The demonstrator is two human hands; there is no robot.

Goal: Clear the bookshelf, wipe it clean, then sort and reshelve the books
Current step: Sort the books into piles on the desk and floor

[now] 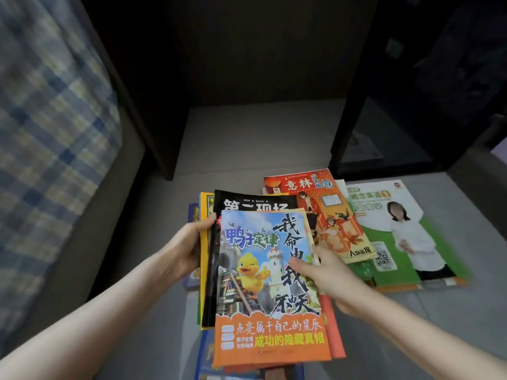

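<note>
I hold a stack of books in front of the dark bookshelf [153, 111], whose lower compartment stands bare. On top lies a duck-cover book [263, 286] with an orange band at the bottom. Under it sit a black-cover book [247, 201] and a yellow-edged one [203, 242]. My left hand [189, 248] grips the stack's left edge with the thumb on top. My right hand [326, 275] grips the right edge, thumb across the duck cover. A red magazine [337, 215] and a green workbook [406, 234] lie flat to the right.
A bed with a blue checked sheet [46, 127] runs along the left. The floor [466, 311] is grey. More books, blue-edged [203, 355], lie under the stack near the bottom. A second dark compartment [384, 149] opens at the right.
</note>
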